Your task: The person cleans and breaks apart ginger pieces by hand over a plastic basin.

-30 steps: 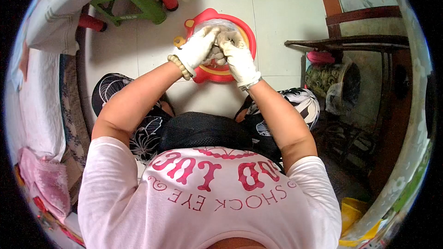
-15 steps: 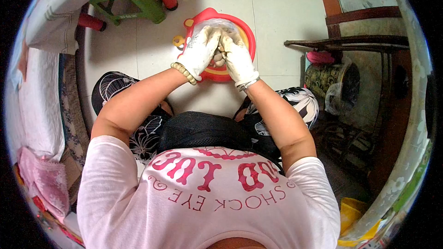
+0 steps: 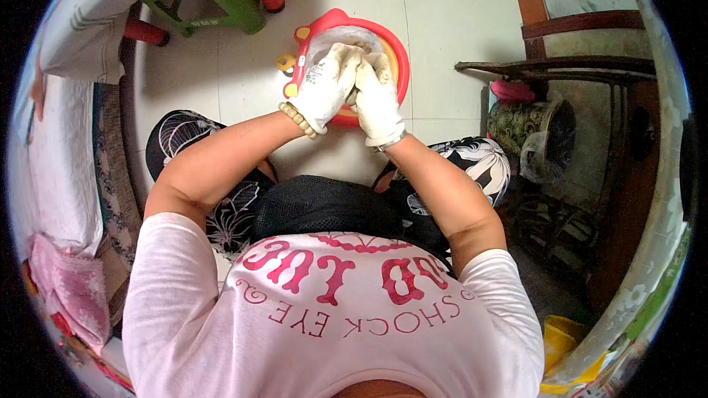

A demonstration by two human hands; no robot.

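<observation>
Both hands wear off-white gloves with soiled fingertips. My left hand (image 3: 327,88), with a beaded bracelet at the wrist, has its fingers curled against those of my right hand (image 3: 377,107), which has a band at its wrist. They meet over a red and yellow tub (image 3: 403,66) lined with clear plastic. A bit of something brownish shows between the palms; the gloves hide most of it, and its kind cannot be made out. More brownish matter lies in the tub beyond the fingertips.
A green stool (image 3: 214,0) stands at the upper left beside red legs. On the right are a dark wooden frame (image 3: 560,66), a pink item (image 3: 512,91) and a patterned round object (image 3: 523,125). Pink cloth (image 3: 70,287) hangs at the left edge.
Brownish lumps that showed below the fingers are now mostly hidden by the gloves. Both hands have shifted slightly, with the fingers turned further inward and down over the tub.
</observation>
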